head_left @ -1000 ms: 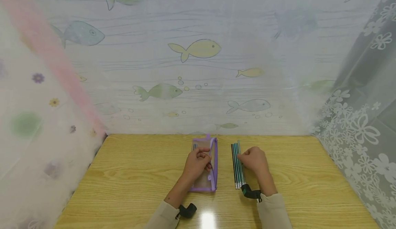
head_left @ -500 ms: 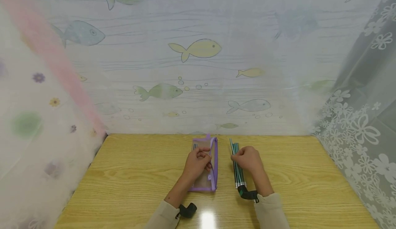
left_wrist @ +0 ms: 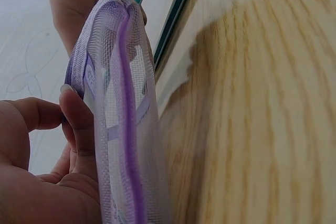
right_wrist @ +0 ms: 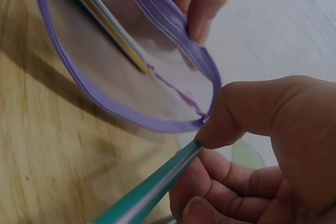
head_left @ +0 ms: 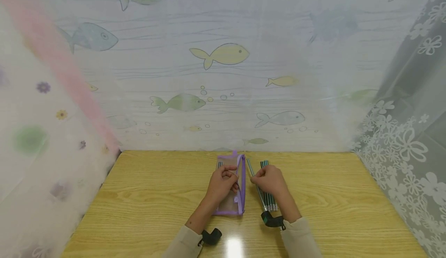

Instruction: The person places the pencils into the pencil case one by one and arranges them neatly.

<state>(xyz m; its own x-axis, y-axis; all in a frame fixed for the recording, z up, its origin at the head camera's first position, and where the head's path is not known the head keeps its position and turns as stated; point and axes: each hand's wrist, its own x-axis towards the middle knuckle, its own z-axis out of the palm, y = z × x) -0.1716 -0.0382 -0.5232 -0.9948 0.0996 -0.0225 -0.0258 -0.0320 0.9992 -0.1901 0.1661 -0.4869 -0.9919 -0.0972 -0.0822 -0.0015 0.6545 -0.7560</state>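
A mesh zip pencil case (head_left: 230, 204) with purple edging lies on the table, its zipped mouth spread apart toward the right. My left hand (head_left: 223, 182) pinches the upper edge of that mouth between thumb and finger. Inside the case, pencils (right_wrist: 113, 22) show in the right wrist view. My right hand (head_left: 273, 180) pinches a green pencil (right_wrist: 152, 184) between thumb and fingertips, tilted, with its far end close to the case's opening. Beneath and beside that hand lies a row of several dark and green pencils (head_left: 270, 202) with pale eraser ends.
The wood-grain table (head_left: 156, 196) runs back to a fish-print curtain (head_left: 223, 95). Black wrist-camera mounts (head_left: 211, 237) sit at both wrists. A flowered sheet (head_left: 52, 165) hangs on the left and a white-flower lace curtain (head_left: 407, 153) on the right.
My right hand has lifted one green pencil off the row and carried it left toward the pencil case. My left hand keeps its hold on the case's edge.
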